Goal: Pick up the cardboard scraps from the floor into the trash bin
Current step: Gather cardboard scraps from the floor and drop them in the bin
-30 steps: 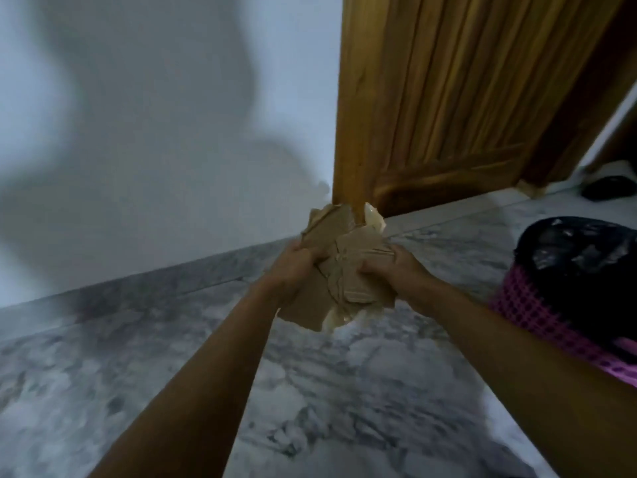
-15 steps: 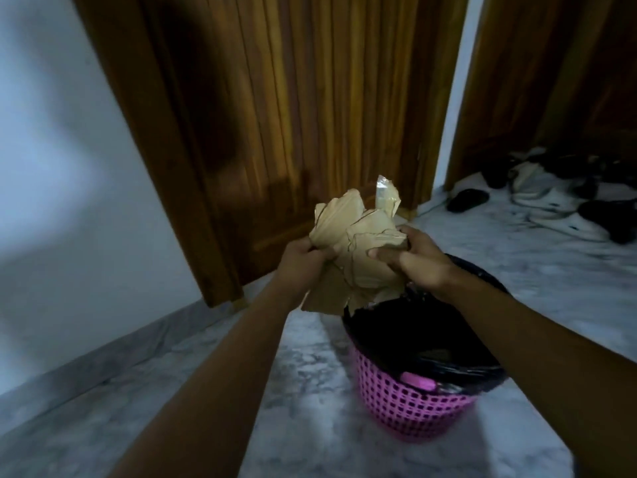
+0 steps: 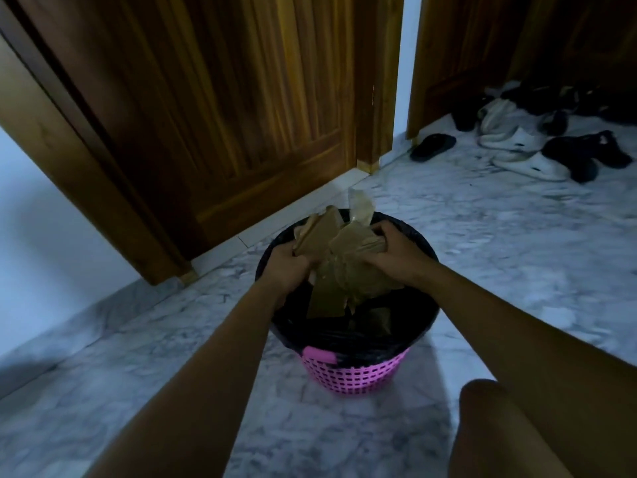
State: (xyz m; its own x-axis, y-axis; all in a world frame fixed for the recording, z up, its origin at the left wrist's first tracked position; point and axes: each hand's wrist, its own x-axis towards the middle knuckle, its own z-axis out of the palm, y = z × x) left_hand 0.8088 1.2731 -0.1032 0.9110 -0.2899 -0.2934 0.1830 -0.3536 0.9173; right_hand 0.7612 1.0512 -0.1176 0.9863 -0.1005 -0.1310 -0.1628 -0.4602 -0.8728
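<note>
- Since the earlier frames the view has swung from bare wall and floor round to the trash bin (image 3: 355, 370), and the bundle of cardboard scraps (image 3: 339, 267) has come from in front of the door to right over the bin's mouth.
- The left hand (image 3: 287, 267) is closed round the bundle's left side, and the right hand (image 3: 396, 253) is clamped on its right; both hold it firmly, fingers curled in.
- The lowest scraps already dip inside the black liner (image 3: 425, 305), while the top pieces and a strip of clear tape (image 3: 360, 207) poke above the far rim.
- One or two brown pieces seem to lie in the bin already, though it is too dark in there to be sure.
- To finish well: lower the bundle further, keep it centred, then open both hands together so nothing catches the rim and spills onto the marble floor (image 3: 482, 243).
</note>
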